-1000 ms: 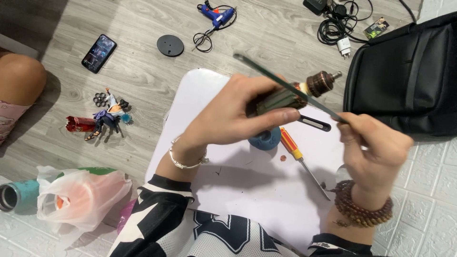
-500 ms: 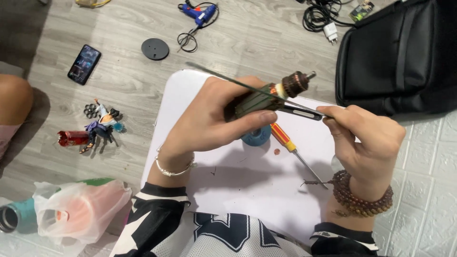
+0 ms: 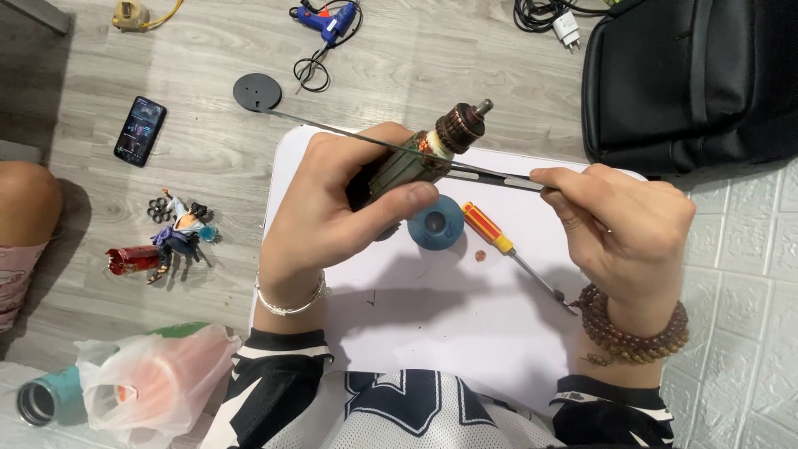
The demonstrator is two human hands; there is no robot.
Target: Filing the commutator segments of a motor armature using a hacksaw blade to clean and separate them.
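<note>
- Head view: the motor armature (image 3: 420,158), a dark wound cylinder with a copper-coloured commutator and a short shaft at its upper right end, sits just above the centre of the frame, tilted up to the right over the white desk (image 3: 432,324).
- The left hand (image 3: 332,212) has its grip wrapped tight around the armature's body, thumb across the lower side.
- The right hand (image 3: 619,229), at centre right, pinches one end of a thin metal blade (image 3: 399,148) between thumb and fingers; the blade runs long and slender toward the upper left, lying across the armature and touching it.
- Just below the armature a blue round disc (image 3: 436,223) lies on the desk, and beside it, to the right, a screwdriver (image 3: 499,241) with a red and yellow handle.
- On the wooden floor at left lie a phone (image 3: 140,130), a small figurine (image 3: 179,233) and a black disc (image 3: 256,91).
- A blue glue gun (image 3: 331,21) lies at the top centre.
- A black bag (image 3: 690,75) fills the upper right.
- A plastic bag (image 3: 154,382) is at the lower left.
</note>
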